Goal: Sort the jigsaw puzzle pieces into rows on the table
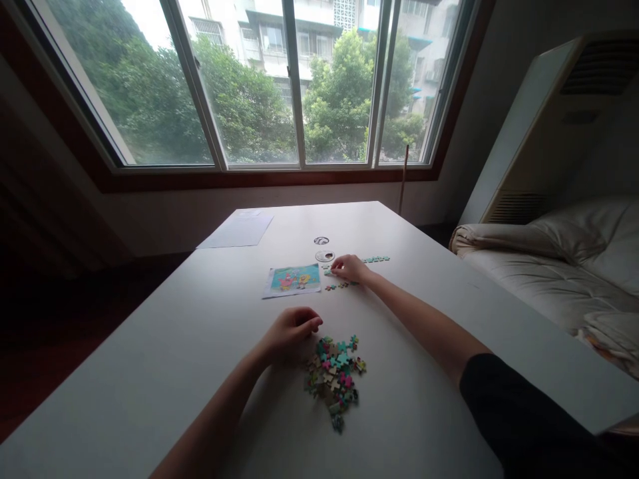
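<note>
A heap of loose jigsaw pieces (pixel 336 372) lies on the white table (pixel 164 352) in front of me. My left hand (pixel 291 334) rests just left of the heap, fingers curled in, with nothing visible in them. My right hand (pixel 350 267) reaches far forward, its fingers pinched on a small puzzle piece (pixel 328 271) at the table surface. A short joined strip of pieces (pixel 342 286) lies just below that hand, and another strip (pixel 377 259) lies to its right. A cartoon reference picture (pixel 292 279) lies flat to the left of my right hand.
Two small round objects (pixel 324 255) (pixel 321 240) sit beyond the picture. A pale sheet of paper (pixel 237 231) lies at the far left of the table. A sofa with a white quilt (pixel 554 259) stands to the right. Large windows fill the far wall.
</note>
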A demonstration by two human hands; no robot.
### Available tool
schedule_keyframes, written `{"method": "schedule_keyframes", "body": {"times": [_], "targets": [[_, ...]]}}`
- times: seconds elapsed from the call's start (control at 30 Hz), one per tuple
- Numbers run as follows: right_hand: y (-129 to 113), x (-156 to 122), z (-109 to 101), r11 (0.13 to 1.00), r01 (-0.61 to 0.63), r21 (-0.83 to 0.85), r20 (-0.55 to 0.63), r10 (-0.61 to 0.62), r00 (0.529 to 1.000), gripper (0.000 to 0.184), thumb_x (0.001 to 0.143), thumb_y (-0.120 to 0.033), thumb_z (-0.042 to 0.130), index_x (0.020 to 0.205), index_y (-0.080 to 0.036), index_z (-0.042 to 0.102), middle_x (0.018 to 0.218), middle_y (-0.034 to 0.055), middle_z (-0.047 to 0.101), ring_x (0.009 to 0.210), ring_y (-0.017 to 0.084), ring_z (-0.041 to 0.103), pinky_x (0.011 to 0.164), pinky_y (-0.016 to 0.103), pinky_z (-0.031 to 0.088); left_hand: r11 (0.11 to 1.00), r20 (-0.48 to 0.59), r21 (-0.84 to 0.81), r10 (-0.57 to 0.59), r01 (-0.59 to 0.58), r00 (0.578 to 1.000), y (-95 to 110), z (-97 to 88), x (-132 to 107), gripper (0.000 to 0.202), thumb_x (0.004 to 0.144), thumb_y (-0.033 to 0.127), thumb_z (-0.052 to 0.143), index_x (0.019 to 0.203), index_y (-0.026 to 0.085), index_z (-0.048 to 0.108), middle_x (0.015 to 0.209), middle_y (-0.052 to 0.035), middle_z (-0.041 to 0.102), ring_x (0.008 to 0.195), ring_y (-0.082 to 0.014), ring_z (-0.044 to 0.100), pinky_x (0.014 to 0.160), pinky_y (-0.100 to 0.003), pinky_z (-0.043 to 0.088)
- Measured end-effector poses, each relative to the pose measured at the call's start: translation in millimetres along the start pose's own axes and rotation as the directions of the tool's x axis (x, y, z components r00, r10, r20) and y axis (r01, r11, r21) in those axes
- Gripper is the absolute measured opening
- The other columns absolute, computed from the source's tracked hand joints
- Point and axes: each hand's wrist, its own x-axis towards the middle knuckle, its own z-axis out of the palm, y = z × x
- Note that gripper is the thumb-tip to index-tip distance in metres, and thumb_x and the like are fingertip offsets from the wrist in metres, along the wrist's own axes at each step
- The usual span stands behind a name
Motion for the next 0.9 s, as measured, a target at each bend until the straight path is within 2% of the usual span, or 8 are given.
{"method": "schedule_keyframes", "body": {"times": [0.33,0.47,0.57,0.63,0.67,0.77,0.83,0.9], "targets": [[-6.5,0.3,-5.3,0.999,-0.035,-0.019,0.015,0.035,0.999,0.009,0.07,-0.021,0.063,0.077,-0.019,0.069,0.074,0.0015,0.066,0.065,0.013,0.058,0.062,0.021,0.042,1.0,0.0,0.021,0.015,-0.015,1.0,-0.1,-0.1,0.1,0.028,0.075,0.038,0.052,0.077,0.013,0.062,0.064,-0.0016,0.061,0.059,-0.0126,0.052,0.055,-0.021,0.04],[-18.9,-12.3,-17.2,1.0,-0.009,0.027,-0.031,0.009,0.999,0.016,0.078,-0.024,0.055,0.086,-0.017,0.067,0.081,0.0036,0.065,0.073,0.013,0.058,0.067,0.022,0.042,1.0,-0.001,0.028,0.015,-0.015,1.0,-0.5,-0.2,0.0,0.028,0.074,0.038,0.053,0.076,0.013,0.063,0.065,-0.002,0.062,0.06,-0.0134,0.054,0.056,-0.022,0.041],[-32.1,-31.5,-27.9,0.996,0.042,0.073,-0.008,-0.041,0.999,0.017,0.079,-0.025,0.054,0.088,-0.017,0.066,0.081,0.0023,0.065,0.069,0.01,0.057,0.063,0.02,0.042,0.999,-0.006,0.033,0.015,-0.015,1.0,0.3,-0.1,0.1,0.027,0.074,0.037,0.053,0.077,0.013,0.063,0.065,-0.0021,0.063,0.06,-0.0136,0.054,0.057,-0.022,0.041],[-39.7,-48.4,-34.6,0.989,0.092,0.119,0.08,-0.102,0.992,0.014,0.077,-0.024,0.057,0.085,-0.017,0.067,0.076,0.0008,0.065,0.061,0.008,0.056,0.058,0.018,0.042,0.999,-0.011,0.04,0.017,-0.017,1.0,1.1,0.1,0.4,0.026,0.074,0.036,0.052,0.077,0.013,0.064,0.065,-0.002,0.063,0.059,-0.0137,0.054,0.056,-0.022,0.041],[-42.6,-57.5,-37.9,0.98,0.119,0.158,0.169,-0.145,0.975,0.015,0.077,-0.023,0.057,0.086,-0.017,0.067,0.075,0.0007,0.065,0.059,0.008,0.055,0.055,0.017,0.042,0.999,-0.014,0.045,0.019,-0.019,1.0,1.5,0.3,0.5,0.026,0.074,0.036,0.053,0.076,0.013,0.064,0.065,-0.002,0.063,0.06,-0.0137,0.054,0.056,-0.022,0.041],[-48.3,-84.0,-47.2,0.962,0.101,0.252,0.466,-0.212,0.859,0.019,0.078,-0.025,0.056,0.094,-0.018,0.065,0.078,0.0013,0.064,0.052,0.006,0.054,0.051,0.017,0.042,0.998,-0.021,0.056,0.027,-0.026,0.999,1.4,0.8,1.3,0.024,0.073,0.035,0.053,0.076,0.013,0.064,0.065,-0.0023,0.063,0.061,-0.0141,0.054,0.056,-0.022,0.041],[-51.1,-99.0,-52.4,0.96,0.103,0.262,0.543,-0.235,0.806,0.023,0.077,-0.027,0.058,0.098,-0.02,0.064,0.083,0.0021,0.063,0.057,0.007,0.056,0.053,0.017,0.043,0.998,-0.024,0.062,0.031,-0.03,0.999,0.2,1.2,1.7,0.024,0.073,0.034,0.053,0.076,0.013,0.064,0.066,-0.0026,0.063,0.061,-0.0143,0.054,0.056,-0.022,0.041],[-54.3,-111.5,-55.5,0.952,0.155,0.264,0.529,-0.277,0.802,0.026,0.074,-0.029,0.063,0.099,-0.021,0.064,0.088,0.0032,0.062,0.065,0.009,0.057,0.057,0.017,0.043,0.997,-0.025,0.067,0.034,-0.033,0.999,-1.6,1.7,2.1,0.024,0.074,0.034,0.052,0.077,0.013,0.064,0.067,-0.0029,0.063,0.061,-0.0143,0.054,0.056,-0.022,0.041]]}}
